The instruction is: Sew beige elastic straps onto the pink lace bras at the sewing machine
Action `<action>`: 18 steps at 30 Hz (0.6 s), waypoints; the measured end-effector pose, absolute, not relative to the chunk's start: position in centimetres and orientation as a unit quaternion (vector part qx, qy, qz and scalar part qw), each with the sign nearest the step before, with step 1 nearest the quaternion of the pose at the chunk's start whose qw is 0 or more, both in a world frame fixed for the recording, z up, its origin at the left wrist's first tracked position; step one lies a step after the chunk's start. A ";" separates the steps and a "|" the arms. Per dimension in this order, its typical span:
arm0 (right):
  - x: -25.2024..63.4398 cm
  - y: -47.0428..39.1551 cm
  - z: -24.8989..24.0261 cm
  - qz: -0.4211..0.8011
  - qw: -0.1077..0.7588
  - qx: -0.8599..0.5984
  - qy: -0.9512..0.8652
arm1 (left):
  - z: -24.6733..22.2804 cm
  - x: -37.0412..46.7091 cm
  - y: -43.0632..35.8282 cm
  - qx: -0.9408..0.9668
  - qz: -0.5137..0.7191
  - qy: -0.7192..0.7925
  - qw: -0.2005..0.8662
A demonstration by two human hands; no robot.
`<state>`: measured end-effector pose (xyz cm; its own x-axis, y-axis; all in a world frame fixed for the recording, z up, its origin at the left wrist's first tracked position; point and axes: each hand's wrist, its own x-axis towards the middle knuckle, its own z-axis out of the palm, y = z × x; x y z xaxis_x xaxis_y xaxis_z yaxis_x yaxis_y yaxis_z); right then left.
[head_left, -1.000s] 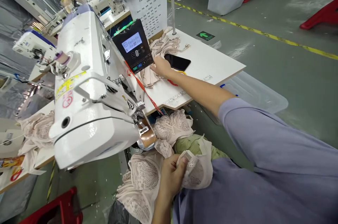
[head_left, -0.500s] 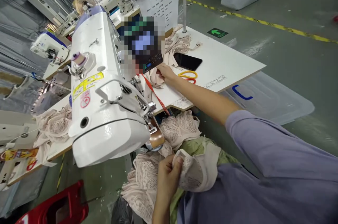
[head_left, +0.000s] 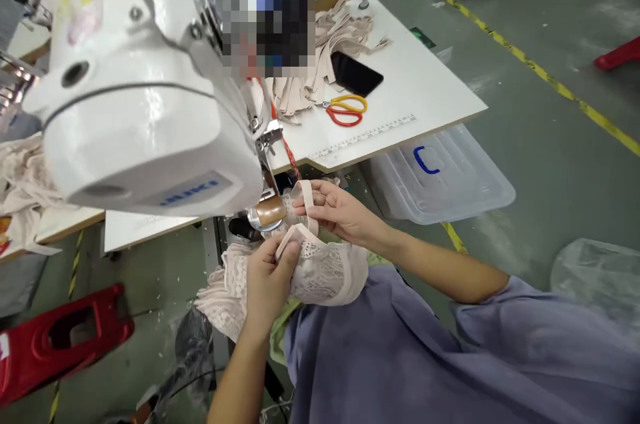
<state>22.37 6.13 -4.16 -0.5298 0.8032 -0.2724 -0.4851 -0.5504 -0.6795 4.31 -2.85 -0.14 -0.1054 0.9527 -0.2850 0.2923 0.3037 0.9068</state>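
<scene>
My left hand [head_left: 273, 271] pinches the top edge of a beige lace bra [head_left: 325, 274], just below the sewing machine's arm end. To its right, my right hand [head_left: 340, 211] has its fingers closed on a short beige strap [head_left: 309, 201], which curves in a loop near the bra. The white sewing machine [head_left: 150, 137] stands at the upper left, its small rounded metal bed [head_left: 270, 211] close to both hands. More beige lace pieces [head_left: 225, 297] hang in a stack to the left of my left hand.
On the white table [head_left: 425, 77] lie beige straps [head_left: 340, 34], a black phone [head_left: 356, 74] and scissors with yellow and red handles [head_left: 345, 119]. A lidded clear bin [head_left: 450, 177] is under the table's right side. A red stool [head_left: 65, 337] stands at the lower left.
My right hand has come back from the strap pile on the table to beside my left hand, now with a strap. The view has tilted down and closer to the machine.
</scene>
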 end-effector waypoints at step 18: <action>22.3 4.7 -7.2 0.791 0.283 -0.378 -0.389 | -1.9 3.1 -3.8 0.497 0.262 0.572 0.598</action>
<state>22.32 4.73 -7.19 -0.5544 0.7418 -0.3774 -0.1530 -0.5366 -0.8298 3.09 -3.83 -1.95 0.2091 0.8814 -0.4236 0.2539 0.3694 0.8939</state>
